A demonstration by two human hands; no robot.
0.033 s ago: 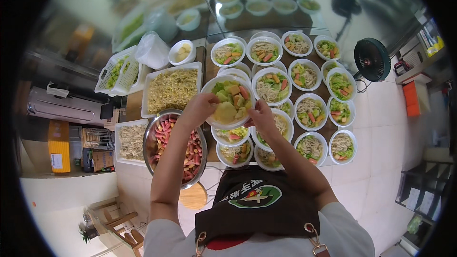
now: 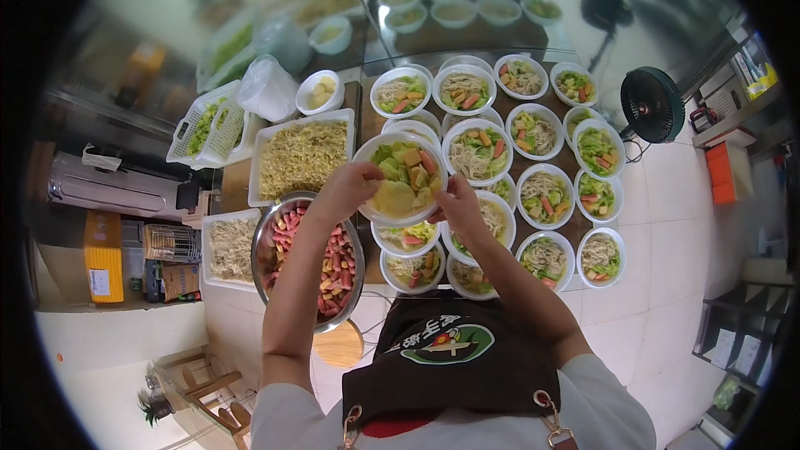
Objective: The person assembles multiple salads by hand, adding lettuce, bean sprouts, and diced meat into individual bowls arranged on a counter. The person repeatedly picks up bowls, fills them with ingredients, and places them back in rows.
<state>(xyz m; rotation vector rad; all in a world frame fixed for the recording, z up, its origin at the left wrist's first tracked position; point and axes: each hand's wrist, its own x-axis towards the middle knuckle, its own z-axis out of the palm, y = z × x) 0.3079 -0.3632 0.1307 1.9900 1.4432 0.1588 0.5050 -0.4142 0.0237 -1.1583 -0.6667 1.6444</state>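
Note:
A round white bowl is up in front of me, over the near left bowls on the table. In it lie lettuce, several pale yellow slices, tan chunks and a pink piece. My left hand is closed at its left rim, fingertips reaching over the slices; the thumb is hidden. At the right rim my right hand grips the bowl, with part of its fingers underneath out of sight. Below my left forearm stands a steel basin of pink and tan pieces.
Several filled white bowls crowd the table, some stacked. Left are a tray of sprouts, a tray of pale shreds, a white basket of greens and a small bowl of slices. A dark fan stands right.

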